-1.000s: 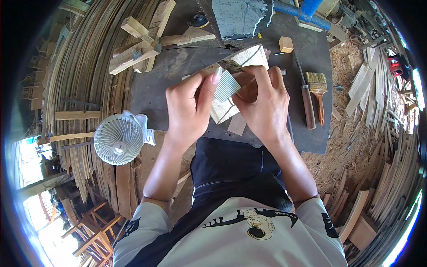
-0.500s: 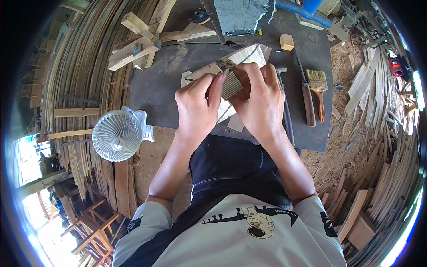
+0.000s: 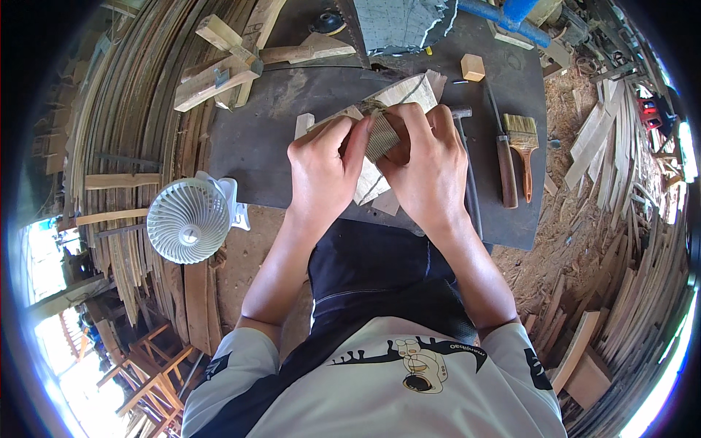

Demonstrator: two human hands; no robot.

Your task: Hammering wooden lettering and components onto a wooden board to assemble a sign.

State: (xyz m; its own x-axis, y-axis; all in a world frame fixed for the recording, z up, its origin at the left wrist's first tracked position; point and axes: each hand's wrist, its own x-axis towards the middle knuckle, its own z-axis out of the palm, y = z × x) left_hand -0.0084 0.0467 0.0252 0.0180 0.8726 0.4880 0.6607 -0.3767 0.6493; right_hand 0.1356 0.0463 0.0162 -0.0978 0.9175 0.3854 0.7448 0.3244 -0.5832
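Above the dark workbench [image 3: 270,139], my left hand [image 3: 326,164] and my right hand [image 3: 427,150] meet over a small ribbed, beige-grey piece [image 3: 382,140]. Fingers of both hands are closed on it, the left from its left side and the right from its right. Its exact kind does not show, and my fingers hide part of it. Something dark and stringy [image 3: 371,106] shows at its top edge. Beneath my hands lies a pale wooden board [image 3: 409,89] with a dark streak. A small wood block [image 3: 304,125] rests left of my left fingers.
A hammer [image 3: 461,113], a long thin tool with a wooden handle [image 3: 507,171] and a paintbrush [image 3: 521,131] lie to the right. A wooden cube [image 3: 472,67] sits beyond. Joined timber [image 3: 219,80] and a white fan [image 3: 188,220] are left. Stacked planks [image 3: 131,102] flank the bench.
Both hands stay almost in place around the ribbed piece, which has tilted slightly between the fingers. The surroundings have shifted a little as the view moved.
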